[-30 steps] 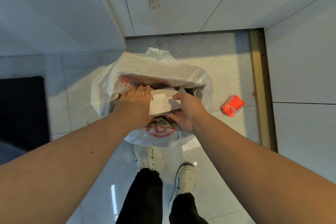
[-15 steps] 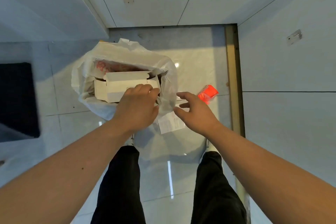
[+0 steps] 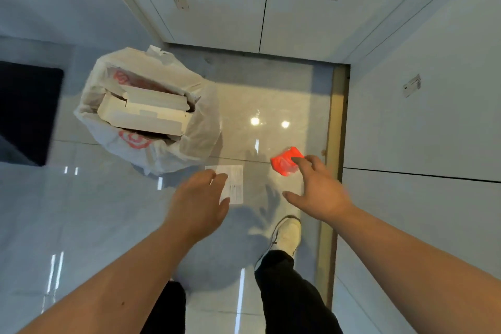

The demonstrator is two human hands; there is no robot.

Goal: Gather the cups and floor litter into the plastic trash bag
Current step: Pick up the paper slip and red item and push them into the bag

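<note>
Bag (image 3: 195,127), one receipt (image 3: 235,184), one wrapper (image 3: 284,164)

The left hand (image 3: 198,202) covers part of the paper slip (image 3: 235,184), whose print is unreadable. The right hand (image 3: 318,192) overlaps the red wrapper (image 3: 284,164); contact unclear.

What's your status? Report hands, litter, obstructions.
Both hands open: left hand over receipt, right hand reaching red wrapper. Bag holds boxes. Nothing blocking.
</note>
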